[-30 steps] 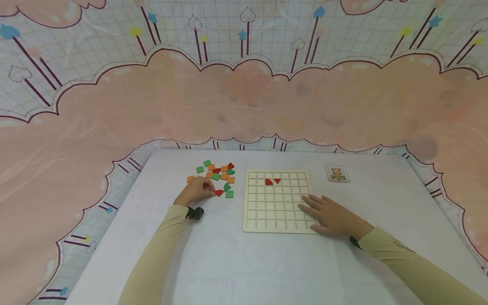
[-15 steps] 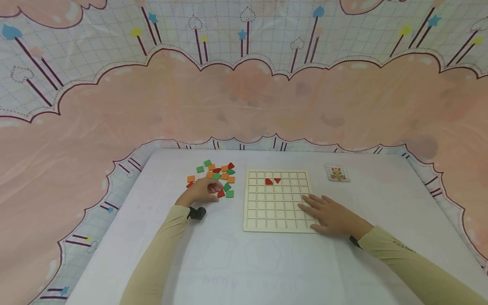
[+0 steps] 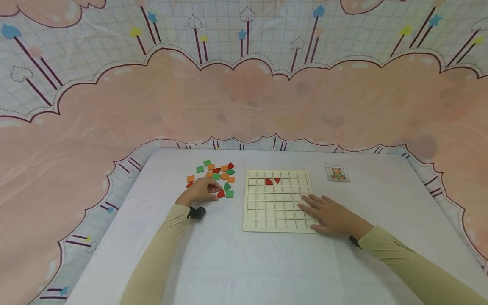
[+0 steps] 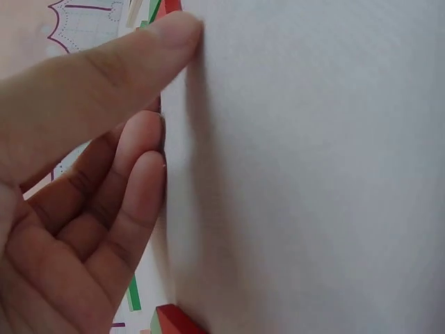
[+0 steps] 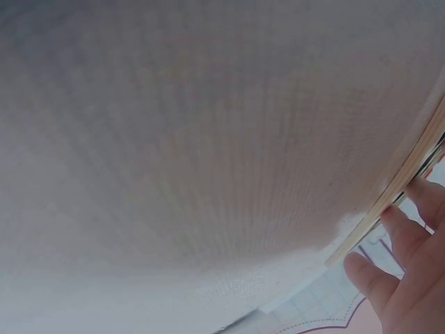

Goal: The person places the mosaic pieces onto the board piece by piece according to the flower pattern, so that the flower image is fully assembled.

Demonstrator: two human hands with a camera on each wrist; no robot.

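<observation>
My left hand [image 3: 199,190] is at the near edge of a scatter of small tiles, its thumb and index finger pinching a red quarter-round tile [image 3: 220,194]. In the left wrist view the thumb [image 4: 139,62] hides most of that tile, and the other fingers curl inward. My right hand [image 3: 331,215] lies spread with its fingertips on the right side of a pale wooden grid board [image 3: 263,212]. A red quarter-round tile [image 3: 268,181] and a red triangular tile [image 3: 277,181] sit side by side in the board's upper cells.
Several orange squares [image 3: 231,180], green squares [image 3: 229,194] and rounded green tiles [image 3: 227,186] lie left of the board. Another red tile [image 3: 231,165] is at the back of the pile. A small pattern card [image 3: 337,173] lies at the back right of the white table [image 3: 228,262].
My left hand has shifted slightly right, and the red tile at its fingertips has turned and moved slightly right. The right hand and the board stay put.
</observation>
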